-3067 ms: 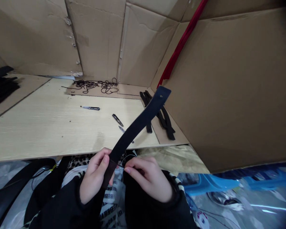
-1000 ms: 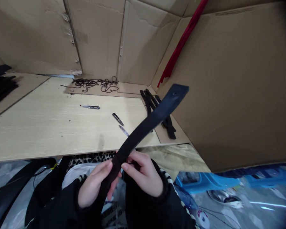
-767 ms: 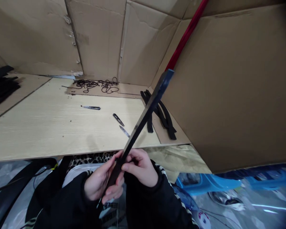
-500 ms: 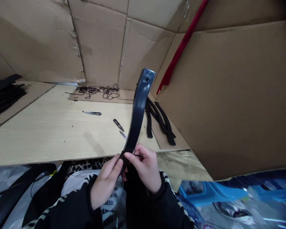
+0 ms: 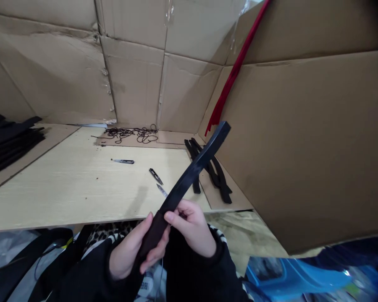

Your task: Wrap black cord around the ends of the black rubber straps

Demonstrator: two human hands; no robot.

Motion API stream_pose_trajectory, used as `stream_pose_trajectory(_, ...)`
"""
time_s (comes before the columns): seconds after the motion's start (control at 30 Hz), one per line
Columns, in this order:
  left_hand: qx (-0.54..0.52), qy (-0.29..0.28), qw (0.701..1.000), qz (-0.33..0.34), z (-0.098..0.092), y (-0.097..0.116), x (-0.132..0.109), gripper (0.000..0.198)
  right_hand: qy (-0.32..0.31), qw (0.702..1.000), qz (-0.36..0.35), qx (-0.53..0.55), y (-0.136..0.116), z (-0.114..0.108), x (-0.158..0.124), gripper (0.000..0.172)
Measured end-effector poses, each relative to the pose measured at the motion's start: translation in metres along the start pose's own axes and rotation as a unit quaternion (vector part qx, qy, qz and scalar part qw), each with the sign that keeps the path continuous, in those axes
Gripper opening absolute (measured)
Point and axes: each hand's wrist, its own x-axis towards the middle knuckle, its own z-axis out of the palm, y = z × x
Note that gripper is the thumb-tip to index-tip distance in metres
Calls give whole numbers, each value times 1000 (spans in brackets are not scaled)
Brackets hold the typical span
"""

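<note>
Holding one long, slightly curved black strip (image 5: 189, 176) with both hands at the near edge of the desk (image 5: 66, 197). Gripped around its dark brown lower section by the left hand (image 5: 126, 253) — curled nearly closed, with thumb on one side and fingers on the other. Pinched just above, about where brown meets black, by the right hand (image 5: 195, 230), with thumb pressed against the strip and bent fingers partly hidden behind; cannot tell whether anything else is caught between them. Slanting up and to the right over the desk, partly hiding a loose bunch of dark strips (image 5: 221, 178) at its right side. Surrounded on the desk by small clippers (image 5: 124, 161) left of centre, a second pair (image 5: 156, 176) closer in, and a silver blade (image 5: 161, 190) partly covered by the strip. Bordered at the back by tangled dark cord (image 5: 121, 134), at far left by a pile of dark pieces (image 5: 12, 142). Enclosed by cardboard walls (image 5: 135, 84) — with red cloth (image 5: 221, 105) hanging near the right corner.
</note>
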Motion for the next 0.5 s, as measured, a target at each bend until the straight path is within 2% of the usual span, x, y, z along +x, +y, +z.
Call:
stream_pose_trajectory(0.03,64,66,995,34,3,1,1,50,25,999,-1,-23,-4,1,-3,34)
stream_pose_trajectory(0.1,183,186,959,113,8,3,1,45,71,995,-14,-74,-12,2,-8,30)
stream_pose_trajectory(0.17,212,240,937,140,10,3,2,45,85,991,-30,-99,-15,2,-10,27)
stream_pose_trajectory(0.2,187,237,946,117,9,3,3,48,75,992,-30,-92,-15,1,-10,24)
stream_pose_trajectory(0.23,142,208,965,68,8,2,4,52,55,996,-26,-71,-14,0,-9,25)
stream_pose_trajectory(0.3,24,66,995,-66,2,0,6,58,-13,1000,-7,-11,-10,-6,-6,42)
stream_pose_trajectory(0.33,-32,-26,991,-124,-1,0,8,60,-51,999,1,18,-8,-9,-4,47)
stream_pose_trajectory(0.37,-75,-117,976,-168,-4,-1,10,61,-83,996,5,39,-7,-13,-3,48)
stream_pose_trajectory(0.4,-103,-185,958,-195,-5,-1,11,60,-102,994,5,49,-6,-16,-2,46)
stream_pose_trajectory(0.43,-110,-214,949,-203,-5,-1,13,59,-102,994,1,50,-5,-18,-1,43)
stream_pose_trajectory(0.47,-96,-198,957,-190,-3,-2,14,60,-79,996,-3,43,-5,-19,-2,40)
stream_pose_trajectory(0.5,-58,-146,975,-158,0,-2,14,60,-39,999,-4,30,-6,-20,-3,39)
